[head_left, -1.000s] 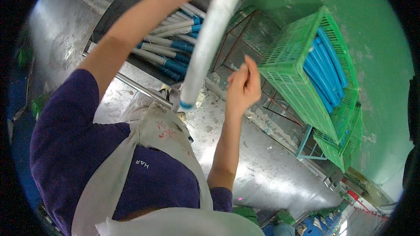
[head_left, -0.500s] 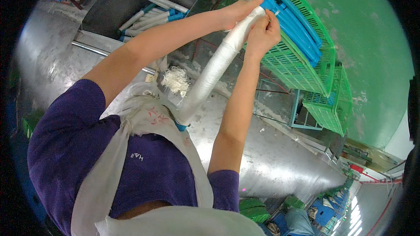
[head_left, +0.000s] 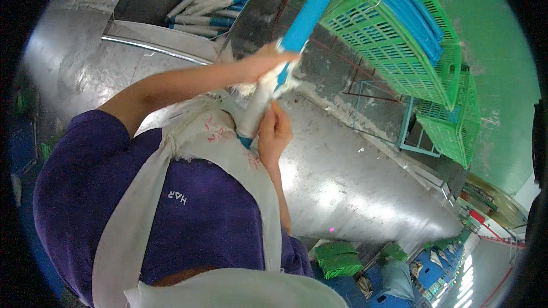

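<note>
A long blue bobbin tube (head_left: 308, 16) slants up and away from my apron (head_left: 200, 122), with its lower end against the cloth. White thread (head_left: 258, 102) covers the lower part, while the upper part is bare blue. Around the middle the thread is loose and bunched, and a strip of blue shows through. My left hand (head_left: 265, 64) is closed round the tube at the bunched thread, smeared slightly by motion. Beside the lower wound part is my right hand (head_left: 275, 134), fingers curled and pressed together; what they pinch, if anything, is too small to make out.
A green plastic crate (head_left: 388, 40) of blue tubes stands at upper right, with another green crate (head_left: 454, 122) below it. At upper left, a dark bin (head_left: 154, 0) holds several white-wound tubes. A metal rail (head_left: 154, 50) runs before it. Green and blue bundles (head_left: 337, 259) lie lower right.
Both hands have come down and closer to my body from the tube's top end. The thread has slid down, baring the blue upper part. My right hand now sits below my left.
</note>
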Available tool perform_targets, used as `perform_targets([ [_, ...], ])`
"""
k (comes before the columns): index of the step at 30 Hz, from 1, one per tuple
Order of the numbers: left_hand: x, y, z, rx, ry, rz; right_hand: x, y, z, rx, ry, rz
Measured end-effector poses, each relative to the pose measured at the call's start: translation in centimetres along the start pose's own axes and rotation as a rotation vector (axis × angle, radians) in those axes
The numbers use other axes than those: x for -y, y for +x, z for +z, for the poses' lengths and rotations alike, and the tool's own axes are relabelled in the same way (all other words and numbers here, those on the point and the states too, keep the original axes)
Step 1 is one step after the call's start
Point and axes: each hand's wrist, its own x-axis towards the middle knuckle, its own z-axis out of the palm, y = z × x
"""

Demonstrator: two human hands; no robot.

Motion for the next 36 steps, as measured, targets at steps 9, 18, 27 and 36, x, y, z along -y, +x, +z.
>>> perform_targets([
  [9,1.3,-2.6,-4.0,-0.329,-0.09,0.001,-1.4,-5.4,-1.9,0.191,-0.045,0.147],
  [18,0.1,1.1,-5.2,0.051,0.464,0.387,5.5,2.8,-4.8,0.149,-0.336,-0.412],
  [27,2.7,-2.9,1.4,0.673,0.942,0.549,10.3,9.3,-10.9,0.613,-1.685,-1.014],
  [36,11.3,2.9,-3.6,0.408,0.992,0.131,6.7,4.3,-17.0,0.171,-2.031,-0.491],
])
